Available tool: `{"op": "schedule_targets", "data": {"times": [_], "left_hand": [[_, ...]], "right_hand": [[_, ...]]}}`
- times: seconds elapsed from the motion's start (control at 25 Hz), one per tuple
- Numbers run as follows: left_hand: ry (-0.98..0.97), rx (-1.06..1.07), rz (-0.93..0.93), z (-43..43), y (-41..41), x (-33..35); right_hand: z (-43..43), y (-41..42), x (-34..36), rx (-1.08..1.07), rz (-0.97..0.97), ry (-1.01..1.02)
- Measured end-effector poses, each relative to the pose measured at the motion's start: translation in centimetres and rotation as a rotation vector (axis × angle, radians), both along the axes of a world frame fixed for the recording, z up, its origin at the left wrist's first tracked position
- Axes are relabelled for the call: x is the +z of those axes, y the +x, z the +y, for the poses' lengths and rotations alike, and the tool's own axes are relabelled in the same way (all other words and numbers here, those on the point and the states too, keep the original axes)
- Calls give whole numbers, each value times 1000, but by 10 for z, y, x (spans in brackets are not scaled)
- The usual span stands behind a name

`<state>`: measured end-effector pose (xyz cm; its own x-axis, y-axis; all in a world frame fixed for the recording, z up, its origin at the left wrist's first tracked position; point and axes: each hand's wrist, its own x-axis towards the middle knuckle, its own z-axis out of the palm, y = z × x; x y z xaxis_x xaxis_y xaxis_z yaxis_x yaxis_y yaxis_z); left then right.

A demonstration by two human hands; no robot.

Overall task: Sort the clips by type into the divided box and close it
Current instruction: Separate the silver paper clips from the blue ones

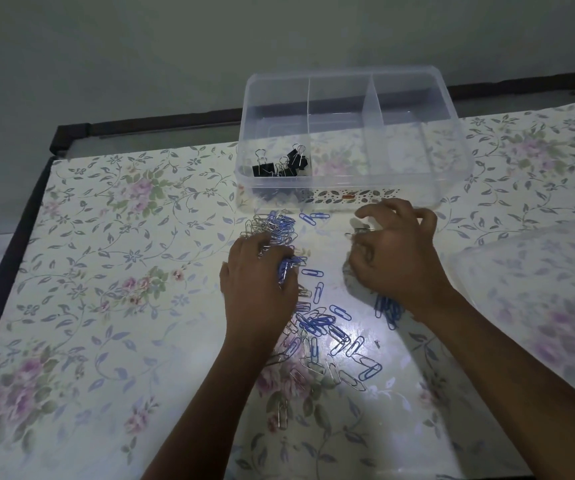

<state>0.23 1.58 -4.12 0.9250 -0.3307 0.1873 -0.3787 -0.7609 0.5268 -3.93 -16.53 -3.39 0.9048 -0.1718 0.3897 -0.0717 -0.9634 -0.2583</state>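
A clear divided box (452, 161) stands open at the back of the table, with several black binder clips (281, 164) in its left compartment; the other compartments look bare. Blue and silver paper clips (327, 332) lie scattered between my hands. My left hand (258, 289) grips a bunch of blue paper clips (288, 266) beside a mixed heap (272, 226). My right hand (397, 254) has its fingers curled over the table, a bunch of blue clips (388, 308) showing under its palm, and a small silver clip (357, 232) lies by its fingertips.
The table (113, 258) has a floral covering and a dark frame. The clear box lid (539, 278) lies at the right edge. A single silver paper clip (282, 415) lies nearer to me. A grey wall stands behind the table.
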Motion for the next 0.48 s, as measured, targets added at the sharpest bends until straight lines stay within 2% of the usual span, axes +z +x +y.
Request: {"op": "schedule_targets", "data": {"times": [0.12,0.24,0.36,0.48], "left_hand": [[22,65,30,3,2,3],[23,85,51,3,4,4],[-2,54,16,0,3,5],[-14,19,0,-2,0,5]], "right_hand": [[0,1,2,11,-14,23],[7,8,0,157,27,85],[21,15,-5,276,224,98],[35,25,-5,272,386,99]]}}
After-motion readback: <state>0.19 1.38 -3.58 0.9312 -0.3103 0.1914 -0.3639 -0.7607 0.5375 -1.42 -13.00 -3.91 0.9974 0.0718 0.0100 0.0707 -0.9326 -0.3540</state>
